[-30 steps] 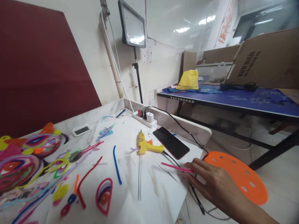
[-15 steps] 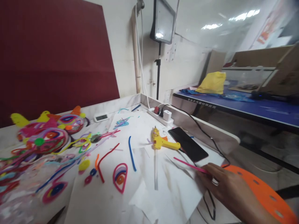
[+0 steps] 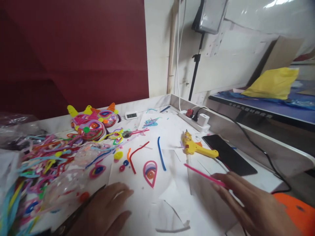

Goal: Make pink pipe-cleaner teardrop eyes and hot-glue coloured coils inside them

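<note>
While the right hand (image 3: 258, 205) pinches a pink strip (image 3: 203, 174) over white paper (image 3: 169, 183), left hand's (image 3: 104, 209) fingers are loosely spread by dark scissors (image 3: 80, 208); clear bag's (image 3: 65, 188) contents unclear, blue table (image 3: 264, 111) edge has Chinese lettering (image 3: 250, 110).

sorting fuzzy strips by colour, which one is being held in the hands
The pink strip, pinched in the right hand; the blue strip and bent red strip lie on the paper.
</note>
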`<state>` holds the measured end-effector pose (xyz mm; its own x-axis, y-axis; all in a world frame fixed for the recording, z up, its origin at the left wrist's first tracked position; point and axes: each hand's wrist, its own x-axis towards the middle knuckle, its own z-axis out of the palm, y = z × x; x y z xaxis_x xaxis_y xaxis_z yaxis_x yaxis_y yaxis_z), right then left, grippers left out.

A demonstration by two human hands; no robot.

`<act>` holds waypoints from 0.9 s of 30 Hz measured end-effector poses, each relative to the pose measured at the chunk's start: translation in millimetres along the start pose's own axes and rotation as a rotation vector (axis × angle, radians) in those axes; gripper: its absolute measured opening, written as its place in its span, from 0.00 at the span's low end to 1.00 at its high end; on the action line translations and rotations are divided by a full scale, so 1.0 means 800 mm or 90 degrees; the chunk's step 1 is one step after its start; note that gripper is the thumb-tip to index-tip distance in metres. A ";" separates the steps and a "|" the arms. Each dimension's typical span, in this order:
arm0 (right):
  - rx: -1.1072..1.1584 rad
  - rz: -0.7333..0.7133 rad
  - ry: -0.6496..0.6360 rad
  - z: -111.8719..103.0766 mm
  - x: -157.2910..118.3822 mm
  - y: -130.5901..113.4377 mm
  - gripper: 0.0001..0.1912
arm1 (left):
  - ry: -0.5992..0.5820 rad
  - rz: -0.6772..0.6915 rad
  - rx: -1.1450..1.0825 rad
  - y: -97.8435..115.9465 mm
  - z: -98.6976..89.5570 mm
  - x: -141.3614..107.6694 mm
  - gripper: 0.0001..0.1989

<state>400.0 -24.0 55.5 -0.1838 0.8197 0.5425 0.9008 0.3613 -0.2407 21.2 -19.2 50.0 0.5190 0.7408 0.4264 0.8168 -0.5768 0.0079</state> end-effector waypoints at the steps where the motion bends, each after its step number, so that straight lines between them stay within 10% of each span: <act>1: 0.028 -0.026 -0.017 0.002 0.010 -0.012 0.12 | -0.009 -0.009 0.014 0.002 0.001 0.012 0.17; 15: 0.004 -0.239 -0.386 0.073 0.203 -0.156 0.11 | 0.002 0.048 0.087 -0.002 0.026 0.021 0.14; 27: -0.021 -0.416 -0.479 0.154 0.252 -0.177 0.13 | -0.165 -0.021 0.022 -0.006 0.032 0.028 0.25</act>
<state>186.6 144.7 100.2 -0.8389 0.5362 -0.0934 0.5418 0.8392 -0.0479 35.5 9.3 36.2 0.5360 0.8248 0.1800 0.8400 -0.5424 -0.0155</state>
